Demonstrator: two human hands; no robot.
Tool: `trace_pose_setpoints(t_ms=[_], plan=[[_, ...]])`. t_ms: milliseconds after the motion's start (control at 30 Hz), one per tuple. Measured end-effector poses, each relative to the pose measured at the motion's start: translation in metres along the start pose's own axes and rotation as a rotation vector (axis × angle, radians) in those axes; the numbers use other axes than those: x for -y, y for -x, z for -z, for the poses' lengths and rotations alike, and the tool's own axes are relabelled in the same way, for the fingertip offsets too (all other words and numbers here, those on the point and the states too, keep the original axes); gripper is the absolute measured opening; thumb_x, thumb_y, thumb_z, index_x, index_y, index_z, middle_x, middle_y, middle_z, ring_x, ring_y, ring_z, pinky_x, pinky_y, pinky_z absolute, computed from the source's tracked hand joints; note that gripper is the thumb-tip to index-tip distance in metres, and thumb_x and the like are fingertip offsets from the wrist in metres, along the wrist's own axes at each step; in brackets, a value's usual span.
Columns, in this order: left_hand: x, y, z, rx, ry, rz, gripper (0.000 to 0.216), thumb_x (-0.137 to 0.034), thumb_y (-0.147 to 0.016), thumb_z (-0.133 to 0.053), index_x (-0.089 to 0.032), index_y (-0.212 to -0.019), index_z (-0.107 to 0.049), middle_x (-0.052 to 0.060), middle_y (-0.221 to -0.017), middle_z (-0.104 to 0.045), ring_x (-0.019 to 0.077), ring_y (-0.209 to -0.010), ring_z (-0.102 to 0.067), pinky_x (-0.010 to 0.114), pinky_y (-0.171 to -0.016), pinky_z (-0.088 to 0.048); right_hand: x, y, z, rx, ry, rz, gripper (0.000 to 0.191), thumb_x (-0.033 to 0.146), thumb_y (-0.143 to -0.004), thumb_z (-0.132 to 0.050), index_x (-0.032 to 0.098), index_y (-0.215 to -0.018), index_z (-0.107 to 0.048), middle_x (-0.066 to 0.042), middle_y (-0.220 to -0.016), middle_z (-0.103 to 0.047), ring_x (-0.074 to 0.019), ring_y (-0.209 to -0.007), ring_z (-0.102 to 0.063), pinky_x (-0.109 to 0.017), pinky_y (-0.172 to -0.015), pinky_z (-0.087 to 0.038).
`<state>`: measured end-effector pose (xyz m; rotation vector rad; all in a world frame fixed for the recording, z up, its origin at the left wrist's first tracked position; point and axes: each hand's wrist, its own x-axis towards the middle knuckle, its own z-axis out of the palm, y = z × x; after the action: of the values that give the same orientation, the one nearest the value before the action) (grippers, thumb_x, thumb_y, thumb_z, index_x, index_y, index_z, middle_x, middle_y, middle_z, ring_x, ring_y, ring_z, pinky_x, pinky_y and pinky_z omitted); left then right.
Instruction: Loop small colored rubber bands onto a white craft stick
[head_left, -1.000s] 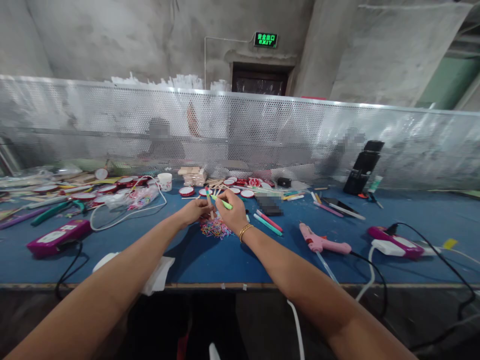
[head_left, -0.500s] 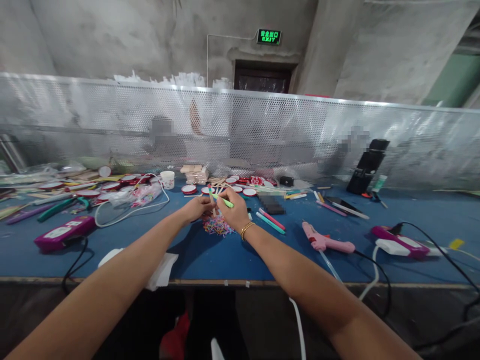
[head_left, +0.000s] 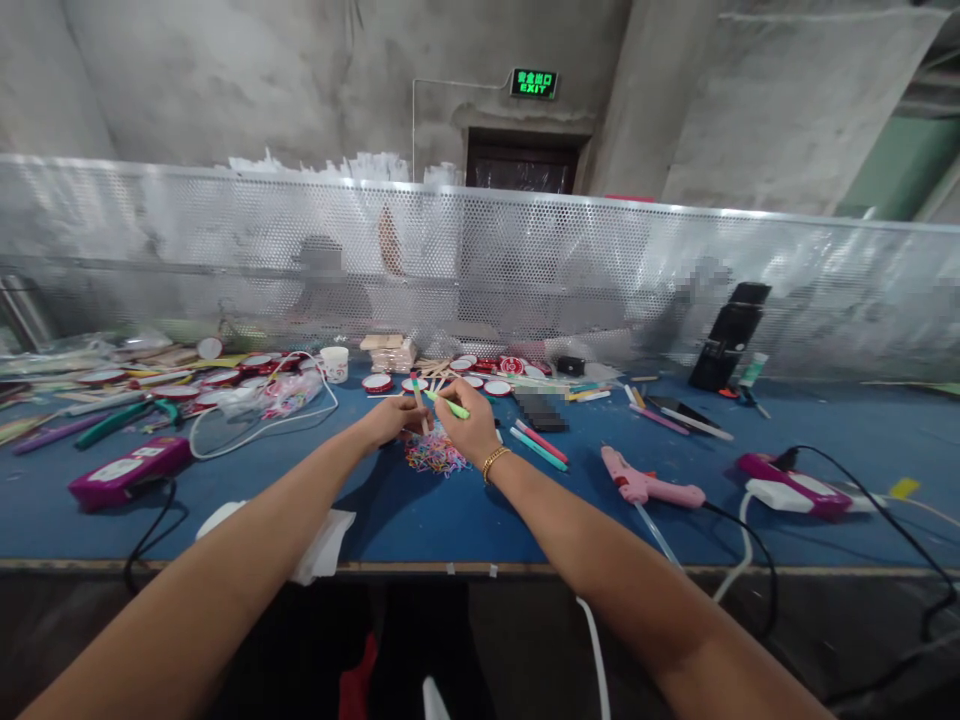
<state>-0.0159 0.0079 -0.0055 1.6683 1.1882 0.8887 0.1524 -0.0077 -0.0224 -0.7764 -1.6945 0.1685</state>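
My left hand (head_left: 391, 420) is closed around a flat wooden craft stick (head_left: 421, 408), which stands nearly upright and has red and green colouring near its top. In my right hand (head_left: 471, 432) is a light green marker (head_left: 454, 407), its tip pointing left at the stick; whether it touches the wood I cannot tell. Directly under both hands lies a heap of small multicoloured pieces (head_left: 436, 456), partly covered by the fingers. To the right of my right hand rest a red marker (head_left: 543, 438) and a teal marker (head_left: 537, 448).
Small red-rimmed drums (head_left: 377, 383) lie behind the hands, near stacked wooden pieces (head_left: 388, 353) and a paper cup (head_left: 334, 364). A pink glue gun (head_left: 651, 482) and purple power strip (head_left: 795, 486) sit right. Another purple power strip (head_left: 131, 472) and green pliers (head_left: 120, 422) are left.
The stick's top has shifted slightly left, away from the marker tip, and more of its coloured end shows. Both hands keep their holds. The view has tilted a little.
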Motion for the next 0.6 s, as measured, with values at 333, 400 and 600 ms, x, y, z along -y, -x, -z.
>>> trace_pose_setpoints(t_ms=[333,400,600], plan=[[-0.007,0.004,-0.005,0.016,0.04,0.017,0.044,-0.053,-0.055,-0.076,-0.015,-0.069,-0.058,0.001,-0.064,-0.061,0.0119,-0.059,-0.056,0.022,-0.053,-0.041,0.001,0.0,-0.002,0.029,0.013,0.008,0.008,0.026,-0.084,-0.049,0.022,-0.08,-0.055,-0.001,-0.077,-0.061,-0.015,-0.073,-0.054,-0.027,-0.07,-0.042],[-0.007,0.004,-0.005,0.015,0.039,0.014,0.044,-0.053,-0.055,-0.076,-0.015,-0.067,-0.056,0.001,-0.062,-0.06,0.0112,-0.057,-0.055,0.022,-0.053,-0.04,0.0,0.0,-0.002,0.035,0.016,0.009,0.009,0.026,-0.084,-0.049,0.022,-0.08,-0.055,-0.001,-0.076,-0.061,-0.015,-0.072,-0.055,-0.027,-0.07,-0.042],[-0.012,0.007,-0.005,0.01,0.032,0.013,0.044,-0.053,-0.059,-0.074,-0.015,-0.077,-0.062,0.003,-0.069,-0.064,0.0127,-0.062,-0.057,0.022,-0.054,-0.041,-0.003,-0.001,-0.002,0.007,0.039,-0.009,0.009,0.027,-0.084,-0.048,0.022,-0.079,-0.054,0.0,-0.076,-0.061,-0.0146,-0.073,-0.054,-0.026,-0.07,-0.042]])
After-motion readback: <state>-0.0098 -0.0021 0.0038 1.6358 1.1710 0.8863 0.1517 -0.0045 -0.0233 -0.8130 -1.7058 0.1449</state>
